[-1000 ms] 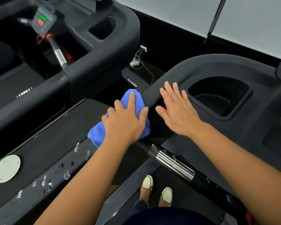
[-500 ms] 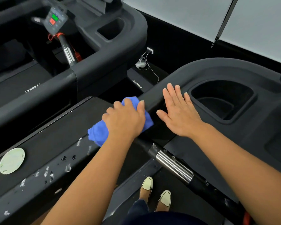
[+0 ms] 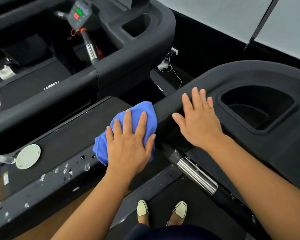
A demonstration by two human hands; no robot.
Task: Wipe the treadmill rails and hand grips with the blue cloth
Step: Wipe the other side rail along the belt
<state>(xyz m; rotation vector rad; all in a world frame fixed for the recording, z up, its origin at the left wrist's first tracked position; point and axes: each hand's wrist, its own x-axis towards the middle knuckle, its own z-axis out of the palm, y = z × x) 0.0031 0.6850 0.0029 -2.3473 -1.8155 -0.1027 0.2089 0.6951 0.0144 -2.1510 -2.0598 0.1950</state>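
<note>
Two hands lie on the dark rail: far left of it sits a pale disc, with bare deck between the disc and the cloth, which the left hand presses, fingers spread, onto the rail's near end. Further right along the rail, apart from the cloth, the right hand rests flat, short of the cup well's rim. Below the rail a chrome grip slants free; white lettering beyond the rail is unreadable.

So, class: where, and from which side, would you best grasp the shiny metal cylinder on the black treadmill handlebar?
Probably mid-length on the shiny metal cylinder, from above, wrapping across it: it is round, slanted, and nothing covers it.
</note>
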